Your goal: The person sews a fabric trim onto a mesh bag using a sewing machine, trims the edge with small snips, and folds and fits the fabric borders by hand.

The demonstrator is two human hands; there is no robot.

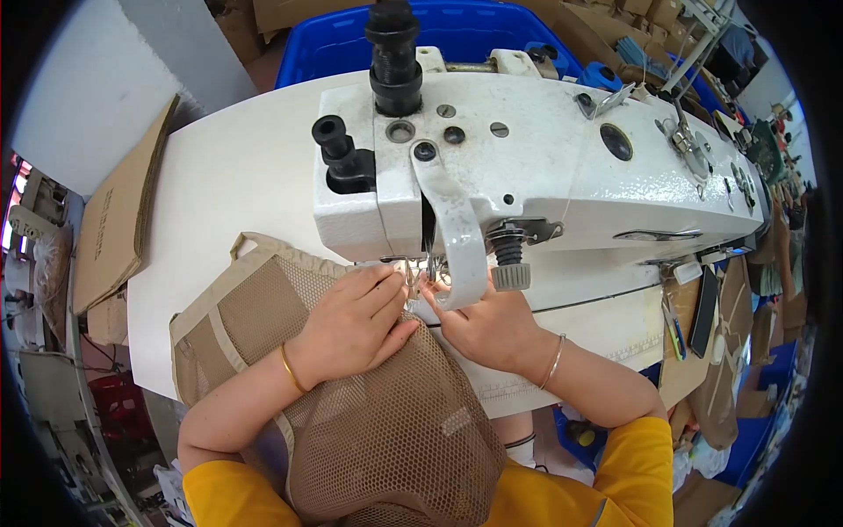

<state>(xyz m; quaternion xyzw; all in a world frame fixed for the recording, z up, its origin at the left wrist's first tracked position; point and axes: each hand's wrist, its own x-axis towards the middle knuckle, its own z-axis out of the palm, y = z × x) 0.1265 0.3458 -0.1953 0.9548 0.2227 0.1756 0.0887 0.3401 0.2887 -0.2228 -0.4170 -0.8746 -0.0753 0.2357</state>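
Observation:
A white sewing machine (544, 132) spans the table in front of me. Brown mesh fabric (395, 422) with tan binding hangs over the near table edge and onto my lap. My left hand (356, 312) presses closed on the edge of this mesh fabric, just left of the lit needle area. On the other side, my right hand (492, 321) has its fingers pinched close to the needle, partly behind the white curved guard (458, 241). Whatever its fingertips hold is too hidden to make out.
A folded cardboard sheet (127, 206) leans at the table's left edge. Behind the machine sits a blue bin (325, 48). To the right lie a black phone (703, 309) and a pen-like tool (674, 329). A printed ruler strip (615, 351) runs along the near edge.

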